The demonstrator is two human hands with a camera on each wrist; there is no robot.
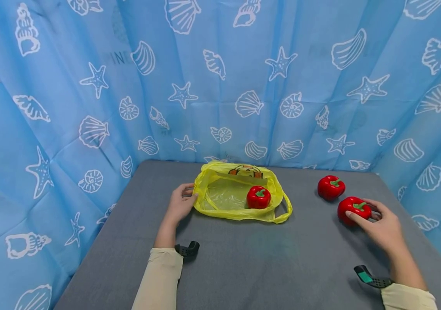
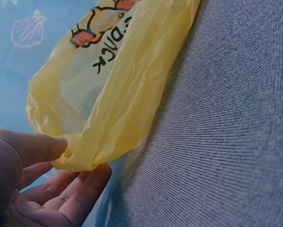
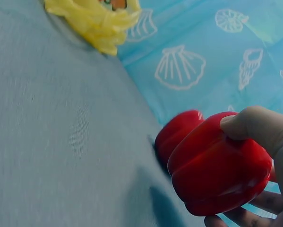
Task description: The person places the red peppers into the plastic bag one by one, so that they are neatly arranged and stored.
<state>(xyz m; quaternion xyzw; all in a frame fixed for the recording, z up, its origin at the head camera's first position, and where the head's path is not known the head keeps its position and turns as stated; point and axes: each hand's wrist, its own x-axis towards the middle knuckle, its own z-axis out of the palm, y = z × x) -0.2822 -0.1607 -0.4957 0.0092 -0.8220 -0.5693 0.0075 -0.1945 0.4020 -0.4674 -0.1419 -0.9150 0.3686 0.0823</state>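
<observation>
A yellow plastic bag (image 1: 220, 212) lies on the table with its mouth spread wide, one red bell pepper (image 1: 258, 197) inside it. My left hand (image 1: 181, 206) pinches the bag's left edge between thumb and fingers, as the left wrist view shows up close. At the right, my right hand (image 1: 383, 224) grips a second red bell pepper (image 3: 219, 165), thumb on one side and fingers around the other. Just beyond that one sits a third red bell pepper (image 1: 331, 187) on the table.
The grey cloth-covered table (image 1: 266, 267) stretches between both arms. A blue curtain (image 1: 212, 86) with white shells and starfish hangs behind the table and along its sides. The bag's handle loop (image 1: 284, 211) sticks out to the right.
</observation>
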